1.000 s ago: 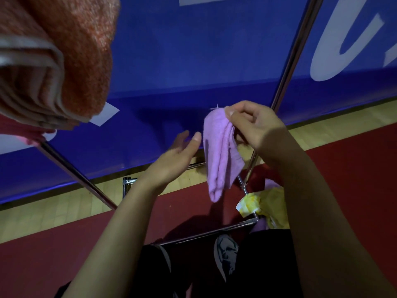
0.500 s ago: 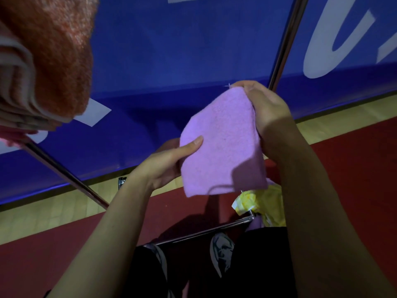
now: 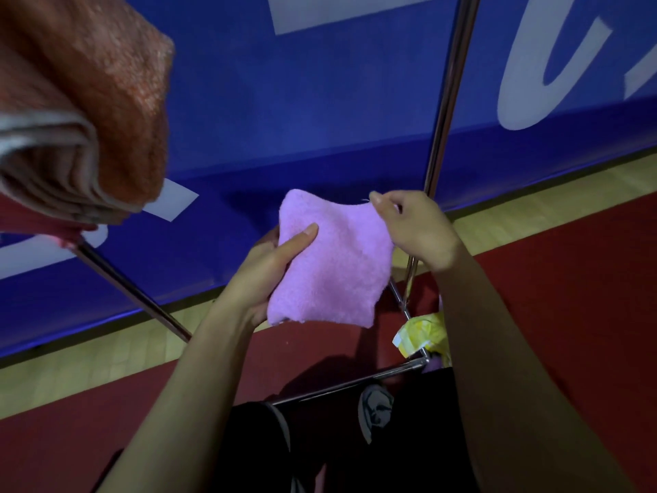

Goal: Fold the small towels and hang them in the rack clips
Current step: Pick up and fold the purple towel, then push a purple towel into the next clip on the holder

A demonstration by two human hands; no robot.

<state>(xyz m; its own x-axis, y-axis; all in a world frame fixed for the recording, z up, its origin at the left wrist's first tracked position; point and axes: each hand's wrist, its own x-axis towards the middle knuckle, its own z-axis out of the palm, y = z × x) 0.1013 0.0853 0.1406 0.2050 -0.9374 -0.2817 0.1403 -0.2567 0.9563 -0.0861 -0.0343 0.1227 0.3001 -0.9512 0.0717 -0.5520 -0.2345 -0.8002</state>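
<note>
Now that the lilac towel has opened from a dangling strip, my left hand grips its edge, right hand pinches its corner, beside the rack pole, ready for folding.

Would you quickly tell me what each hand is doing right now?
Left hand: holds the purple towel at its left side, thumb on the front.
Right hand: pinches the towel's upper right corner.

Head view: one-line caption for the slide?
Both hands hold a small pink towel spread before the rack: left hand grips its left edge, right hand pinches the top right corner.
</note>
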